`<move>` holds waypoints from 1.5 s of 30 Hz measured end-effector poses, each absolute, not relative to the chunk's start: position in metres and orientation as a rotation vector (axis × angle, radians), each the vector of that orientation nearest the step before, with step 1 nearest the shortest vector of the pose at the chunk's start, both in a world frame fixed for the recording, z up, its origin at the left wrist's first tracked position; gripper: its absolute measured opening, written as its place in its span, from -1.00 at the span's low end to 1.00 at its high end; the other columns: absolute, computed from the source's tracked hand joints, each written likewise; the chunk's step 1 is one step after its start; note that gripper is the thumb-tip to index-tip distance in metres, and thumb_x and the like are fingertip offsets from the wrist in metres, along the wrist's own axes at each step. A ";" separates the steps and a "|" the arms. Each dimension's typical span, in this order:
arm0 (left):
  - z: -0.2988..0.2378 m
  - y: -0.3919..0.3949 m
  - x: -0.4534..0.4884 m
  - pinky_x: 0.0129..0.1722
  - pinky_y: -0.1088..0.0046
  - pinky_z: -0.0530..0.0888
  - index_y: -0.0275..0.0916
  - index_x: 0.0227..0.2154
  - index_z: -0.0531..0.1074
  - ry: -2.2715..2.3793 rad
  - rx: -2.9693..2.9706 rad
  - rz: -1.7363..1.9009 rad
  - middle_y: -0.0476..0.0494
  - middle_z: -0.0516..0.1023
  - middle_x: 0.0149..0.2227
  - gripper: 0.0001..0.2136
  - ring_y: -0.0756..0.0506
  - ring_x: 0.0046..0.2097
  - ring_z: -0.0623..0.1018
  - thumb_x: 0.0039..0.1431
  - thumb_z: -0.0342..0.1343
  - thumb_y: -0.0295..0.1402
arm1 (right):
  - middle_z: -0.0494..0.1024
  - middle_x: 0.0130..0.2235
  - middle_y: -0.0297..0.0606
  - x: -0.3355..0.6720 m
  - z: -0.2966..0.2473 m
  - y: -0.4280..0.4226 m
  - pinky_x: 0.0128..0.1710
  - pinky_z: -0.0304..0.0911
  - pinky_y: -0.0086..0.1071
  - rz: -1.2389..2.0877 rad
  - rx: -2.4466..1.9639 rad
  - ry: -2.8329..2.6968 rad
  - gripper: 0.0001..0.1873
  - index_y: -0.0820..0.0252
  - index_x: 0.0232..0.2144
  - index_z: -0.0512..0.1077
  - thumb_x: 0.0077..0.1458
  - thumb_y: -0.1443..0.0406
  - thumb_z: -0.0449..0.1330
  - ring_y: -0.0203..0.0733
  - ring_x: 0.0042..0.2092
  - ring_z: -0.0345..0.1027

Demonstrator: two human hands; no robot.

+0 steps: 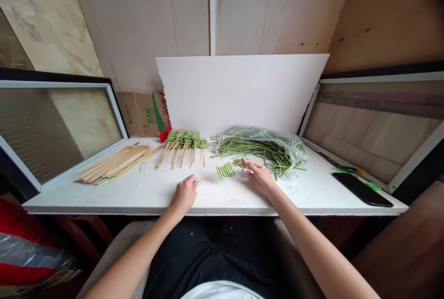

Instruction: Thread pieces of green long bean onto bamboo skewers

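My left hand (185, 193) is closed around the lower end of a thin wooden skewer (208, 177) above the front of the white table. Folded green beans (225, 170) are threaded side by side along the skewer's far part. At its other end, my right hand (257, 174) pinches a length of green bean (238, 162) near the tip. Behind the hands, a clear plastic bag (294, 144) lies open with many long green beans (253, 147) spilling toward me. Finished-looking bean skewers (183, 142) are piled left of the bag, sticks pointing forward.
Bare wooden skewers (116, 162) lie in a heap at the left. A black phone (362, 189) rests at the right beside scissors (347, 167) and a green ring (373, 186). A cardboard box (142, 114) and an upright white board (243, 93) stand behind; framed panels flank the table (222, 202).
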State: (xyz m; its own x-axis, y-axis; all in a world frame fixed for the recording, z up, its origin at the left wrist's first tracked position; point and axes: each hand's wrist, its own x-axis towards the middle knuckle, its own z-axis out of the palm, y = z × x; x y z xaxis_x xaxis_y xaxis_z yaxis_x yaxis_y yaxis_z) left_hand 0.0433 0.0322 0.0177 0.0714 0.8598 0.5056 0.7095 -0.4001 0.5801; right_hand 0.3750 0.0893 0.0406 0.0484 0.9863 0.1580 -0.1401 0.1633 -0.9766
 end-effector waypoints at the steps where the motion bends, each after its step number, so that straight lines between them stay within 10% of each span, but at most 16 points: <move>1: 0.018 0.032 0.043 -0.26 0.45 0.42 -0.16 -0.43 0.37 1.603 2.159 1.235 -0.10 0.59 -0.40 -0.77 -0.16 -0.20 0.67 0.14 -0.02 -0.65 | 0.68 0.00 -0.10 0.374 0.041 0.089 -0.21 0.35 -0.29 1.120 -1.009 -1.160 -0.51 0.06 -0.23 0.68 -0.04 -0.14 0.46 0.10 0.07 0.50; 45: 0.017 0.033 0.039 -0.34 0.47 0.36 -0.18 -0.45 0.40 1.569 2.150 1.263 -0.03 0.50 -0.48 -0.80 -0.07 -0.41 0.49 0.13 -0.02 -0.60 | 0.65 -0.23 -0.15 0.345 0.045 0.077 -0.16 0.21 -0.23 0.968 -0.977 -1.081 -0.53 0.12 -0.39 0.63 -0.11 -0.13 0.49 -0.01 -0.13 0.42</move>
